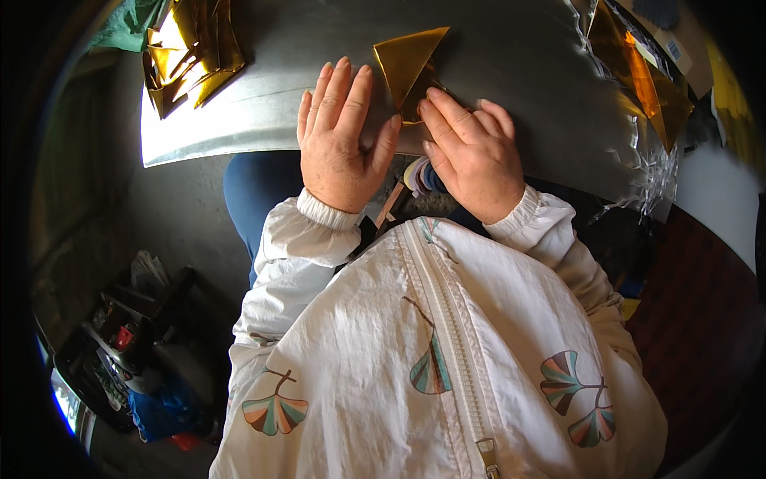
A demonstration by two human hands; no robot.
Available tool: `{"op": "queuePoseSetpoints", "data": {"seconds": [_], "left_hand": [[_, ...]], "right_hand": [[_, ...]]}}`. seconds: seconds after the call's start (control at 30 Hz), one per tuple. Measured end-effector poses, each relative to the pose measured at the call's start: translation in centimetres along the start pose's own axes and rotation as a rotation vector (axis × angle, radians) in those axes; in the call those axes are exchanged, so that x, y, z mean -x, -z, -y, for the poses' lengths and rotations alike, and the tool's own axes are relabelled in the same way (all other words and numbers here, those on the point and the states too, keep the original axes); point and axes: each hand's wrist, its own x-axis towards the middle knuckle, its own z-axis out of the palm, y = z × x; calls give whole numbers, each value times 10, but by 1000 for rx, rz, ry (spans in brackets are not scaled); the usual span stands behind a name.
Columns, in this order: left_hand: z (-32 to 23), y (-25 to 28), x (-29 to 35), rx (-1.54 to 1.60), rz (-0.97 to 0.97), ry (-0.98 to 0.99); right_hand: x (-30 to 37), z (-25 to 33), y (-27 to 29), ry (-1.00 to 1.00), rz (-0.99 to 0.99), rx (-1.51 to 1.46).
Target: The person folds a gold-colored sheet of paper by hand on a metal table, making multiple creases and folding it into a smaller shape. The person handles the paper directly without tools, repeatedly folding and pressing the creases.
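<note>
A folded sheet of shiny gold foil paper (405, 61) lies on the dark metal-looking tabletop (311, 28), with a triangular flap pointing away from me. My right hand (479, 152) presses its index and middle fingertips on the lower right part of the gold paper; its other fingers are loosely bent. To the left of the paper, my left hand (338, 132) is spread flat with fingers stretched out over the table. Its thumb tip comes close to the paper's lower edge; whether it touches, I cannot tell. Nothing shows in the left hand's fingers.
A pile of folded gold foil pieces (194, 60) sits at the back left, beside green plastic (128, 24). More gold foil sheets (642, 80) and crinkled clear wrapping (650, 172) lie at the right edge. A black crate (148, 343) with bags stands at lower left.
</note>
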Motion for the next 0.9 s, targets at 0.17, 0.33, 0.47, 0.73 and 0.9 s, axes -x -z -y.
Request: {"op": "queuePoseSetpoints", "data": {"seconds": [0.17, 0.33, 0.47, 0.73, 0.9], "left_hand": [[-13, 0, 20, 16, -41, 49], [-24, -11, 13, 55, -107, 187], [-30, -10, 8, 66, -90, 246], [-36, -11, 4, 41, -52, 304], [-32, -6, 4, 44, -12, 301]], "right_hand": [[2, 2, -3, -8, 8, -19], [3, 3, -5, -28, -14, -51], [2, 3, -6, -19, -21, -33], [0, -1, -5, -9, -17, -41], [1, -1, -5, -8, -27, -51]]}}
